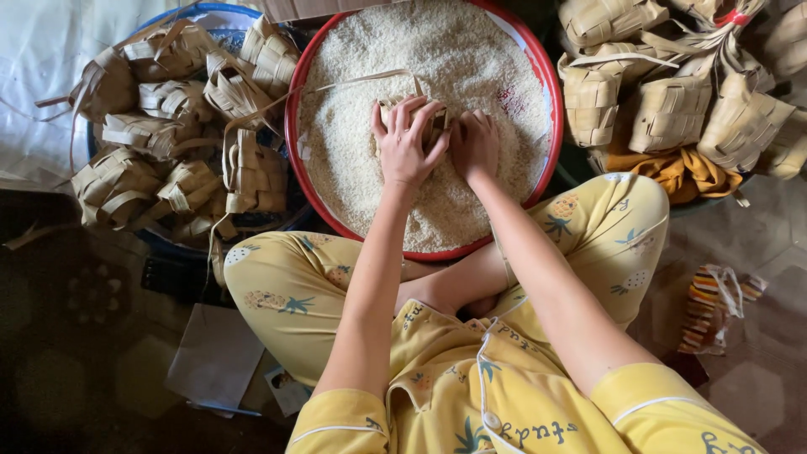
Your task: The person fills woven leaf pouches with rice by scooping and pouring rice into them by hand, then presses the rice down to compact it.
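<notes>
Woven palm pouch (pixel 418 118) sits on the rice (pixel 437 67) near the middle of the red basin (pixel 293 143), pinned between both hands; left hand (pixel 404 143) cups it from the left, fingers spread over the top, right hand (pixel 475 145) curled against its right side, equally close; long leaf strip trails up-left
</notes>
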